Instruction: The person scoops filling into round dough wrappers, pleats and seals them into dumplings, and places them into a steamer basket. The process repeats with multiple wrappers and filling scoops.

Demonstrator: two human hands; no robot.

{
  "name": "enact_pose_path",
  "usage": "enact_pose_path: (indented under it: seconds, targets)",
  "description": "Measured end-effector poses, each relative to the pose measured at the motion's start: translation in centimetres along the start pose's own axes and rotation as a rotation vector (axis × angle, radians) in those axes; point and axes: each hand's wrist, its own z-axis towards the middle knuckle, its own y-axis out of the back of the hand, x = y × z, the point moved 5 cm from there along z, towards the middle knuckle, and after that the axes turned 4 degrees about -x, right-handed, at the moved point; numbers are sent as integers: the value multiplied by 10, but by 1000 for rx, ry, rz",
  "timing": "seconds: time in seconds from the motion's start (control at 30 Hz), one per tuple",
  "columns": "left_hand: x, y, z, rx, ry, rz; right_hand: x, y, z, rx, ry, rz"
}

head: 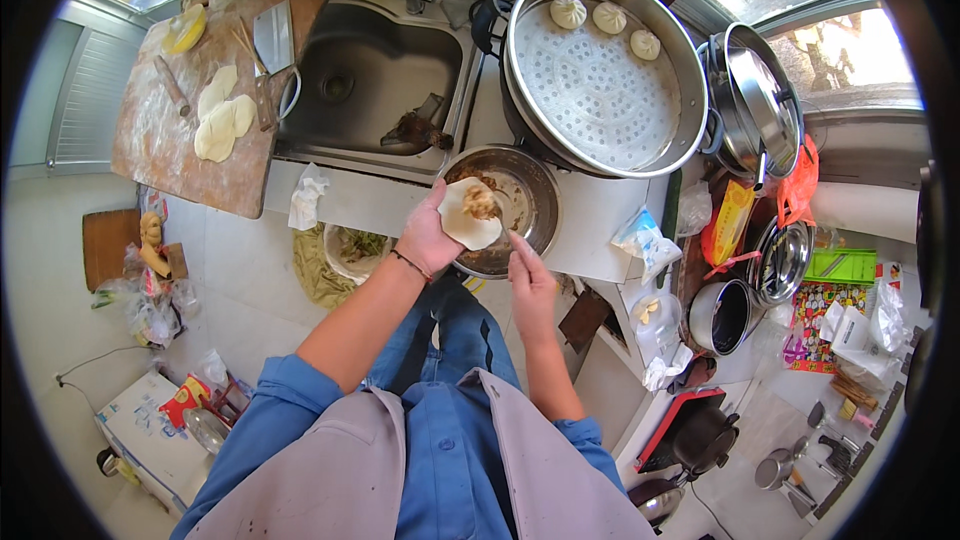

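Note:
On my left hand (424, 234) lies a round dough wrapper (459, 219), held over the near side of a steel bowl (541, 240). A mound of minced filling (480, 202) sits on the wrapper. My right hand (531, 274) grips a spoon (504, 225), its tip at the filling. Remains of filling smear the inside of the bowl. Three pleated buns (609, 17) rest along the far edge of a large steamer (600, 94) lined with a perforated sheet. Several flat wrappers (222, 124) lie on a floured wooden board (142, 157) at the left.
The board, with a rolling pin (172, 86) and a cleaver (274, 37), overlaps the left of a steel sink (360, 75). Stacked pots (757, 105) stand right of the steamer. A bin (356, 251) is below the counter edge. A pan (697, 439) sits at lower right.

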Motion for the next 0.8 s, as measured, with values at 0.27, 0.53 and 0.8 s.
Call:
enact_pose_path:
  seconds: [0.27,0.53,0.8]
  targets:
    - [7,-64,-30,-17,-9,-12,41,2,-13,-173,609,-891]
    - [-18,-73,-33,-57,-75,-30,77,26,-15,-192,830,-870]
    - [-17,-83,-50,55,-25,2,97,7,7,-110,937,-898]
